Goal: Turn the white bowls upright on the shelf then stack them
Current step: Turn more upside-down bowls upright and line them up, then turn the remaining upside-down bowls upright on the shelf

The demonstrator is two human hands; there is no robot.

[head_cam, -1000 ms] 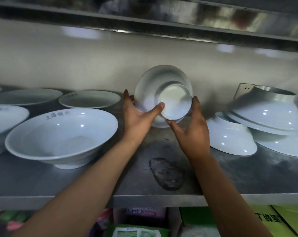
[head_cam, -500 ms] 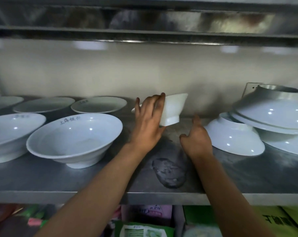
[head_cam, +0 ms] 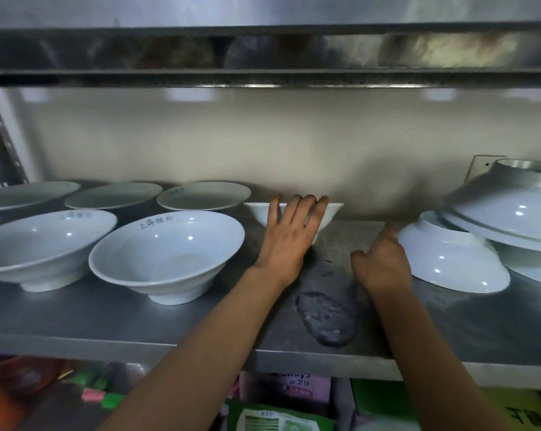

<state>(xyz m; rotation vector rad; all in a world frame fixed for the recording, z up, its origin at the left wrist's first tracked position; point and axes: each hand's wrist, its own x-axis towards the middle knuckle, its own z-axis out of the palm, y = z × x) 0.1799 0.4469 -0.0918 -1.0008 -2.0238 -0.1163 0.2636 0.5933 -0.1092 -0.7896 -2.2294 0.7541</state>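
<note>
Bowls: small one (head_cam: 294,216) upright at shelf (head_cam: 107,318) back, left hand (head_cam: 289,234) flat against its side, fingers straight, gripping nothing. Right hand (head_cam: 382,265) loosely curled, empty, beside upturned bowl (head_cam: 452,259). Several uprights (head_cam: 166,256) at left; inverted pile (head_cam: 511,209) still unturned, nothing stacked upright.

front bowl (head_cam: 166,256): rim characters "上海", rest blurred; pink packet (head_cam: 289,387): "小卫仕"

- Upright bowls (head_cam: 166,256) stand left on the shelf (head_cam: 76,318).
- Small bowl (head_cam: 331,213) centre back, behind the left hand (head_cam: 289,234).
- Overturned bowls (head_cam: 455,259) right.
</note>
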